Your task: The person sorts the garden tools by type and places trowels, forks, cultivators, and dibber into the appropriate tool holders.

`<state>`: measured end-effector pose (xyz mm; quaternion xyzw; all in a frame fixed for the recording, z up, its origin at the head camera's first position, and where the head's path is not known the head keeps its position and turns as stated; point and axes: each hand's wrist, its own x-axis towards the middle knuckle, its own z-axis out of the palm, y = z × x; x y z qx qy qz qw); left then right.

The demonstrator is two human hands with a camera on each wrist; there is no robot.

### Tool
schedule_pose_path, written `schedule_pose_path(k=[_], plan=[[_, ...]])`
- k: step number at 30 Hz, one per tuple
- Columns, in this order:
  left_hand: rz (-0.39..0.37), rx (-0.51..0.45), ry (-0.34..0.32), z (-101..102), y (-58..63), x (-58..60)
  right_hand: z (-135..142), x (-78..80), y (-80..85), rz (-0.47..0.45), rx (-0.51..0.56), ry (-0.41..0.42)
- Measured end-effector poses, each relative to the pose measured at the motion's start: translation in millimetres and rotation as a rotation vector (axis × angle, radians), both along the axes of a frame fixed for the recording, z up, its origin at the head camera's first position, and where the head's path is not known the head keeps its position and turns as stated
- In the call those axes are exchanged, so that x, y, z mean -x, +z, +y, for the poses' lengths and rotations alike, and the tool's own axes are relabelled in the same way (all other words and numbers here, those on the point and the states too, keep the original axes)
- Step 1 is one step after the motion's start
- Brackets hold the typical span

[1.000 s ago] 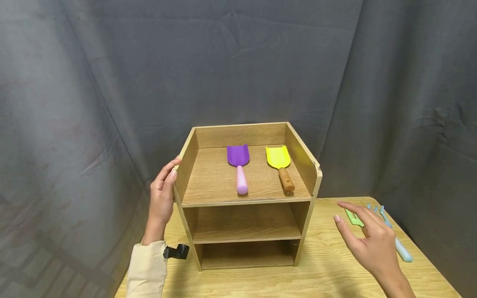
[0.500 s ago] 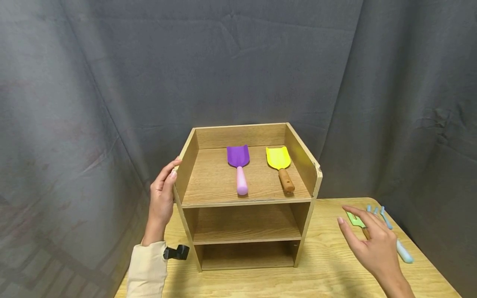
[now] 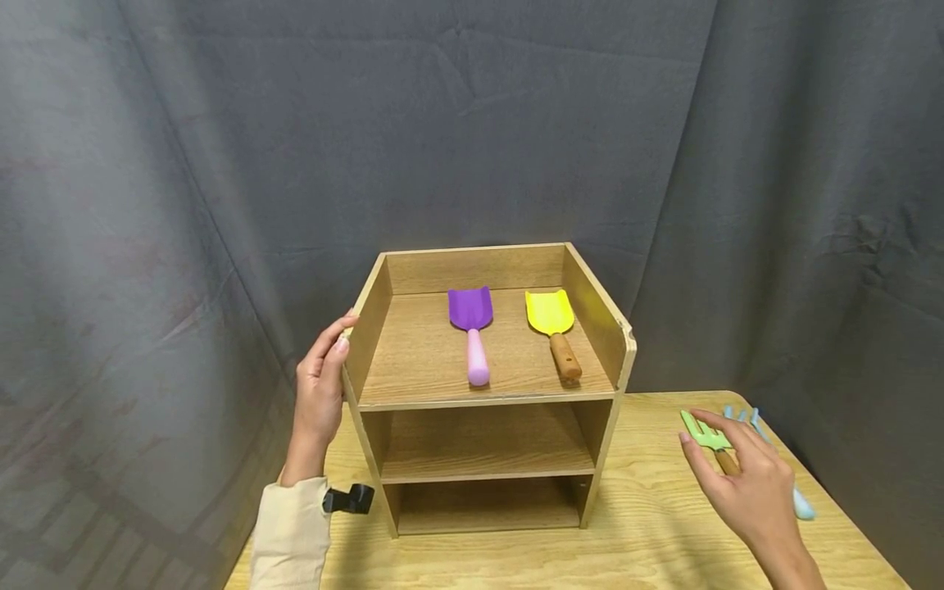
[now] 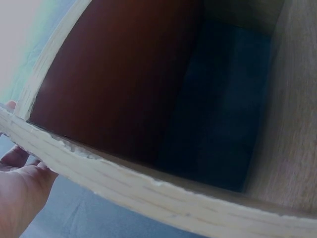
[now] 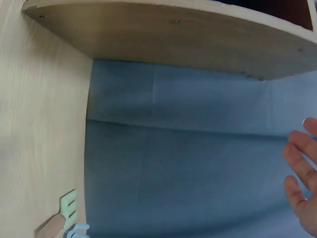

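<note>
My left hand (image 3: 320,389) holds the left side panel of a three-tier wooden shelf (image 3: 487,403), its fingertips at the panel's edge. That same panel edge fills the left wrist view, with part of the hand (image 4: 25,193) beside it. On the top tier lie a purple scoop with a pink handle (image 3: 478,357) and a yellow scoop with a brown handle (image 3: 565,357). To the right, my right hand (image 3: 748,479) hovers with thumb and fingers apart, holding nothing. A small green hand fork (image 3: 710,437) lies on the table near it. A blue fork (image 3: 804,504) beyond is partly hidden by the hand.
The shelf stands on a light wooden table (image 3: 649,541). Its two lower tiers are seen from the front. Grey cloth (image 3: 457,131) hangs behind and at both sides. A black clip (image 3: 350,499) sits at the left sleeve.
My right hand has shifted slightly to the right and down, uncovering more of the green fork and covering more of the blue one. The left hand keeps its hold on the shelf.
</note>
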<state>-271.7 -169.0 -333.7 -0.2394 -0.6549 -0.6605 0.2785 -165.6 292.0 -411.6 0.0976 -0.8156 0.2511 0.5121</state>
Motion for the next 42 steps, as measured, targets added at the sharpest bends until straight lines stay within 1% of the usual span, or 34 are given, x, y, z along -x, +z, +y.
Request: schedule_pose_path(k=[3, 11, 15, 24, 32, 37, 42], plan=[[-0.002, -0.009, -0.008, 0, 0.0, -0.1, 4, 0.8, -3.9, -0.015, 0.013, -0.003], [-0.003, -0.005, 0.003, -1, 0.2, -1.1, 12, 4.4, -13.1, -0.056, 0.039, -0.027], [-0.004, -0.004, -0.002, -1, 0.3, -1.2, 16, 6.5, -18.9, -0.082, 0.065, -0.041], [0.011, -0.010, -0.014, 0, 0.6, -0.7, 26, 4.4, -28.0, -0.165, 0.111, -0.103], [0.018, -0.002, -0.008, 1, 0.9, -0.1, 36, 5.9, -37.3, -0.191, 0.132, -0.138], [0.021, -0.007, -0.018, 1, 0.6, 0.4, 41, 5.5, -43.6, -0.241, 0.153, -0.169], [0.008, -0.004, -0.014, 1, 0.1, -0.3, 46, 5.8, -52.1, -0.260, 0.157, -0.173]])
